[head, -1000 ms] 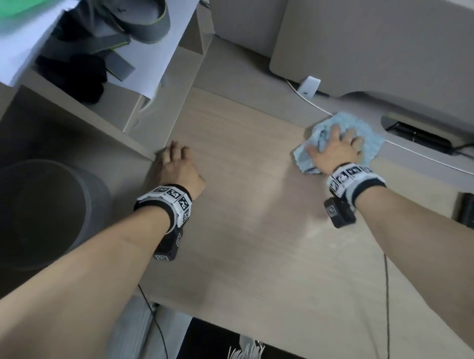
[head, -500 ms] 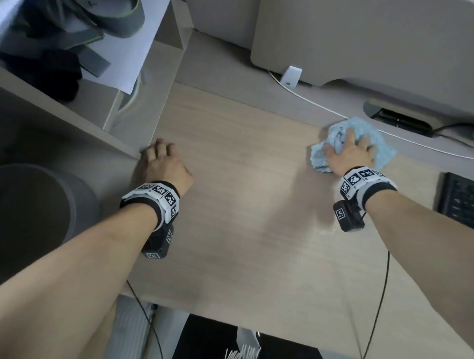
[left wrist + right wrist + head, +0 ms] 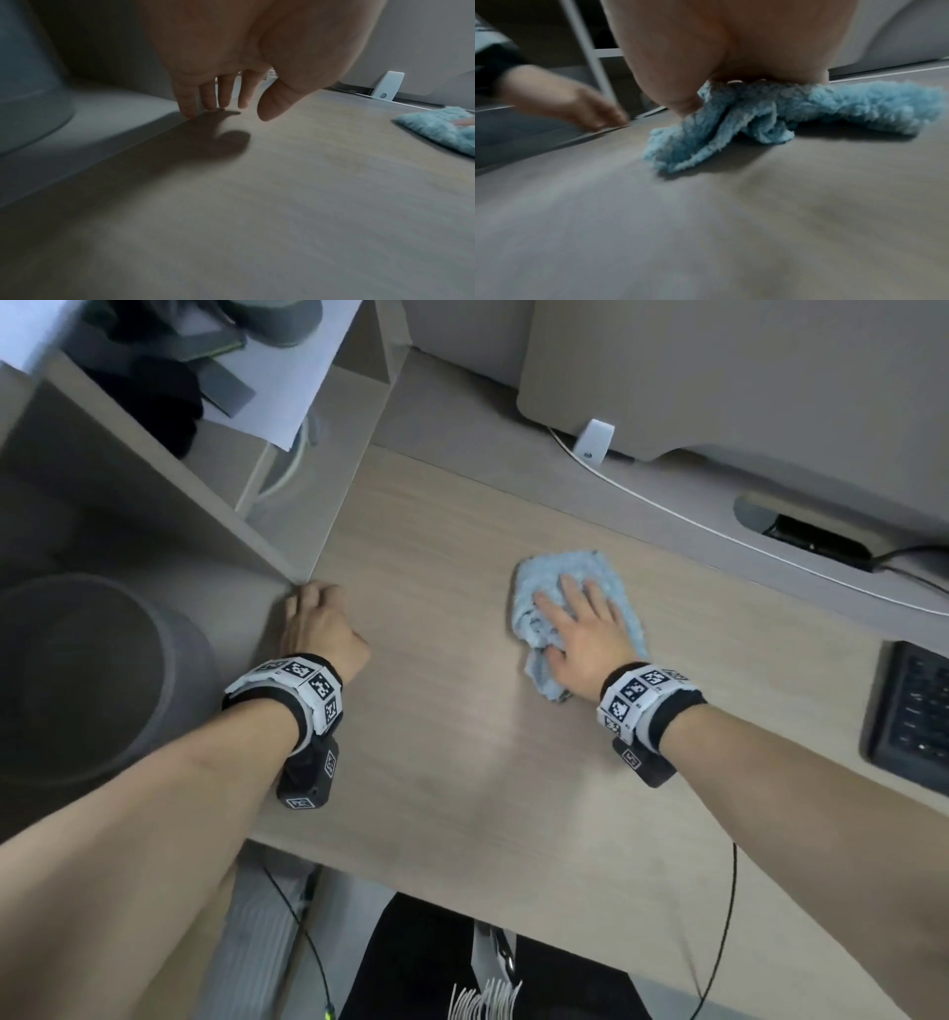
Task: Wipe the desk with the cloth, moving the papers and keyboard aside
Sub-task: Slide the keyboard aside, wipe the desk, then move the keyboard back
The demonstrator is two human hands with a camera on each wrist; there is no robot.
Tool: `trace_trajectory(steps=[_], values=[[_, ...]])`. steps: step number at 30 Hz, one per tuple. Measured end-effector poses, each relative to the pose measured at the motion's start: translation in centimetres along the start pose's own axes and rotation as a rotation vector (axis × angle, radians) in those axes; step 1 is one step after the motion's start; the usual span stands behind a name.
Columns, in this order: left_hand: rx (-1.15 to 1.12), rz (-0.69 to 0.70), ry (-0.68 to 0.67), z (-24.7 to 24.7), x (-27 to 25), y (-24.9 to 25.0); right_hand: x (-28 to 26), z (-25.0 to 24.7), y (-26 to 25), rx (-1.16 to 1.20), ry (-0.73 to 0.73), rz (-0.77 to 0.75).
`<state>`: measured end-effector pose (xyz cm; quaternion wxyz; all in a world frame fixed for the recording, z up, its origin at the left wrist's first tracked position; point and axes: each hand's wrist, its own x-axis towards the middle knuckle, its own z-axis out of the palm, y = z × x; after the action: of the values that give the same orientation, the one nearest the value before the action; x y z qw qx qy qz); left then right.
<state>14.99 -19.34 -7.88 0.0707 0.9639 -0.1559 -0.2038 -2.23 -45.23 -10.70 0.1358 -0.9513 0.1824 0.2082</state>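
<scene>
- Across the middle of the pale wood-grain desk (image 3: 462, 762) the wiping step is in hand: most of the top lies bare, so I judge the clearing-aside largely done and the wipe partway through.
- At the left, a grey cylindrical bin (image 3: 97, 680) stands beside the desk, below its edge; what is in it cannot be made out.
- Beyond it, an open shelf unit (image 3: 287, 505) meets the desk's far-left corner; its compartment holds white papers (image 3: 277, 387) with dark straps and a dark bundle lying on them.
- At the right edge, a black keyboard (image 3: 914, 716) lies well apart from the wiped patch, only partly in view.
- Near the desk's far middle, the right hand (image 3: 580, 634) lies flat on the crumpled light-blue cloth (image 3: 534, 629), fingers straight and spread, pressing it down to the wood; in the right wrist view the thumb tucks against a fold.
- At the desk's left edge, by the shelf corner, the left hand (image 3: 318, 629) rests with loosely bent fingertips (image 3: 190, 111) touching the edge, holding nothing.
- The next move, as I judge it, calls for steady downward pressure while sliding the cloth over the unwiped wood, keeping it bunched under the palm and short of the white cable (image 3: 667, 510) along the back.
</scene>
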Motion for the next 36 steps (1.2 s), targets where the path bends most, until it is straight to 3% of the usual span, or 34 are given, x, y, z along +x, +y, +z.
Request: trace_trajectory(steps=[3,5,9,12,17,22,24,27,30,32,36], values=[[-0.019,-0.066,0.005,1.1,-2.8,-2.1,1.1,-1.1,0.4,0.022,0.029,0.158],[-0.053,-0.121,0.028,2.0,-4.7,-3.8,1.4,-0.7,-2.6,-0.026,-0.004,0.106],[-0.098,-0.243,0.041,2.9,-8.9,-6.4,-1.6,3.0,-10.0,-0.163,-0.099,-0.417],[-0.082,-0.356,0.014,3.1,-11.7,-8.1,-2.2,3.9,-11.2,-0.255,-0.138,-0.630],[-0.106,-0.431,0.031,4.2,-15.1,-11.2,3.6,0.2,-9.6,-0.147,-0.034,-0.336],[-0.189,-0.362,0.092,5.8,-17.4,-12.7,8.8,-1.6,-16.5,-0.173,-0.032,-0.260],[-0.251,-0.359,0.117,6.1,-18.2,-13.0,7.8,-0.4,-20.2,-0.250,-0.055,-0.403],[-0.262,-0.327,0.119,5.8,-19.1,-13.5,1.5,4.3,-24.5,-0.415,-0.126,-0.733],[-0.256,-0.277,0.122,5.2,-19.4,-14.0,-4.2,7.7,-24.1,-0.444,-0.282,-0.959],[-0.245,-0.244,0.129,5.2,-19.5,-14.2,-3.2,7.0,-22.3,-0.337,-0.234,-0.917],[-0.242,-0.234,0.126,5.7,-19.6,-14.6,2.4,2.6,-19.7,-0.244,-0.104,-0.365]])
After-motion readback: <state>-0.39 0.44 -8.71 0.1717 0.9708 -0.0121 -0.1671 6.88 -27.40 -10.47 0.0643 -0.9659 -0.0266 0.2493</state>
